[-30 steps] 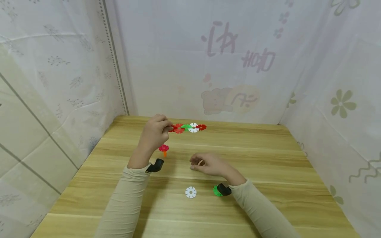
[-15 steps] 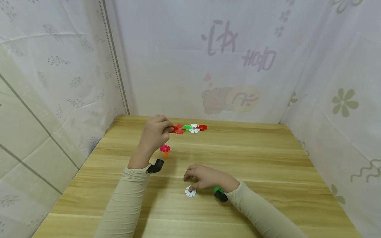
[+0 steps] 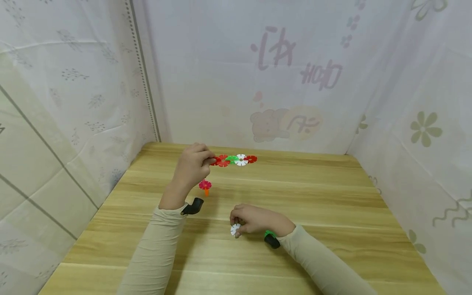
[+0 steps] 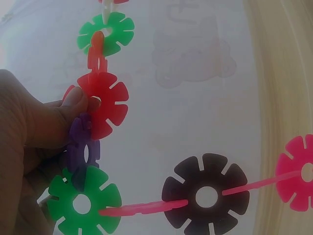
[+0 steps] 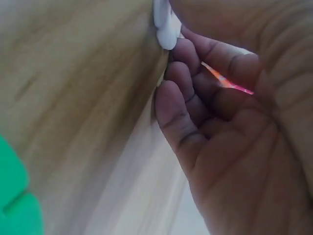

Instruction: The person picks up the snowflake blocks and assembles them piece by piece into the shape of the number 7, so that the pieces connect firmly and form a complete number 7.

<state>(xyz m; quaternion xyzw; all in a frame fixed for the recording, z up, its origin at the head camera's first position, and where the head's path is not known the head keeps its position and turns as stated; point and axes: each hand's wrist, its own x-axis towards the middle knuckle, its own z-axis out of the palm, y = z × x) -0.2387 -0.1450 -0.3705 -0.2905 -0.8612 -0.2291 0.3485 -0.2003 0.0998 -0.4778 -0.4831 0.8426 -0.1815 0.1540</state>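
Observation:
My left hand (image 3: pixel 193 166) holds up a chain of slotted plastic flower discs, its thumb on a red disc (image 4: pixel 111 107). From there the chain runs right through a green disc (image 3: pixel 232 159) and a white one (image 3: pixel 241 163) to a red end disc (image 3: pixel 252 159). In the left wrist view, a purple disc (image 4: pixel 76 147), a green disc (image 4: pixel 105 188), a black disc (image 4: pixel 212 165) and a pink disc (image 4: pixel 291 188) form the other stretch, which ends in an orange disc (image 3: pixel 207 191). Low over the table, my right hand (image 3: pixel 259 219) pinches a loose white disc (image 3: pixel 234 230), tilted up.
A loose green disc (image 3: pixel 269 233) lies on the wooden table (image 3: pixel 332 196), partly hidden by the right wrist and its black camera mount (image 3: pixel 272 241). Another black mount (image 3: pixel 193 205) sits on the left wrist. Patterned cloth (image 3: pixel 206 73) encloses the back and sides.
My right hand has come down and toward me onto the loose white disc, pinched it and tilted it up from the table. The left hand and its chain have stayed nearly still.

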